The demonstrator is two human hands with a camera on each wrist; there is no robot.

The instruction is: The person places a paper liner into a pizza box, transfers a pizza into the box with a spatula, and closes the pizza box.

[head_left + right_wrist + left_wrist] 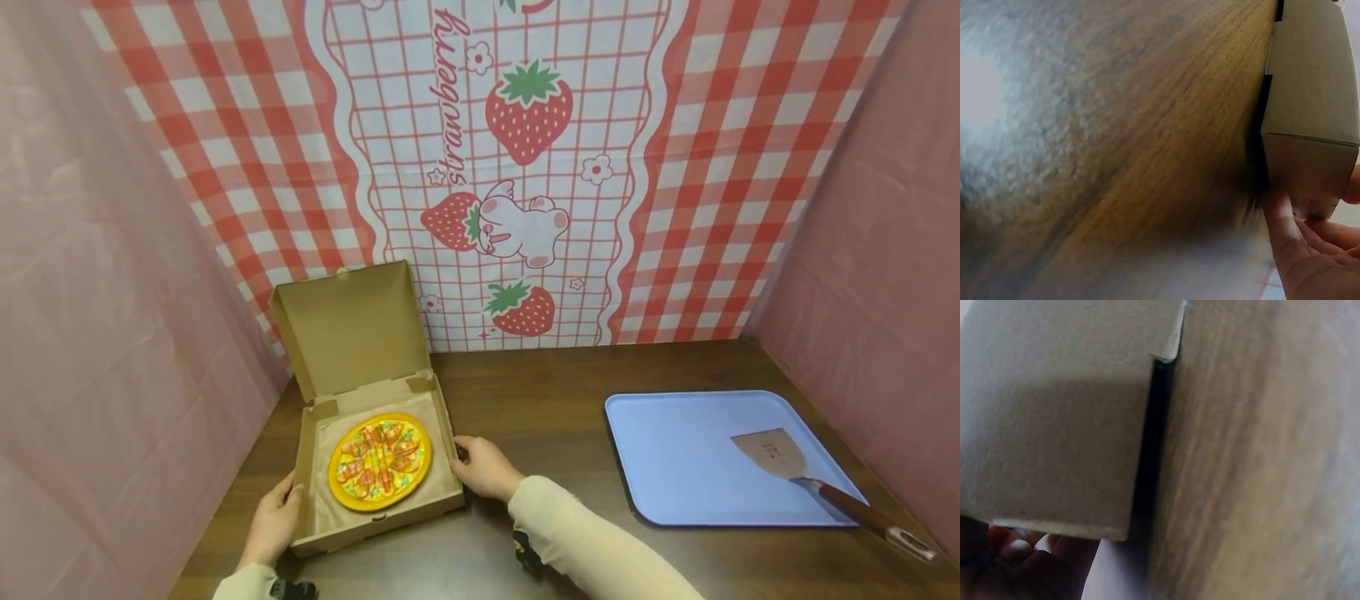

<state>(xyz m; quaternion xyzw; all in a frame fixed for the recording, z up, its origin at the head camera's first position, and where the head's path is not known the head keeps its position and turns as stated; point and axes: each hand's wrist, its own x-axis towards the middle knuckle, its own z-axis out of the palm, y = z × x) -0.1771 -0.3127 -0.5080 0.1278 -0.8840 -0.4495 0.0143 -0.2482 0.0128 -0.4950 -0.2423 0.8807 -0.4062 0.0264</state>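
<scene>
An open cardboard pizza box (412,514) stands on the table at the left, its lid (352,333) raised at the back. Inside, on brown paper (327,454), lies a round toy-like pizza (380,462) with a yellow rim. My left hand (273,521) holds the box's left side near the front corner. At the right side wall, my right hand (483,468) grips the box. Close up in the left wrist view, the cardboard box (1054,444) hides part of the curled fingers. The right wrist view shows fingers on both sides of a box wall (1307,165).
On the right of the dark wooden table (517,400) lies a blue tray (667,467). A spatula (772,454) with a brown handle rests on it, the handle's end past the tray's rim. Behind hangs a strawberry-patterned cloth (528,112); pink curtains flank both sides.
</scene>
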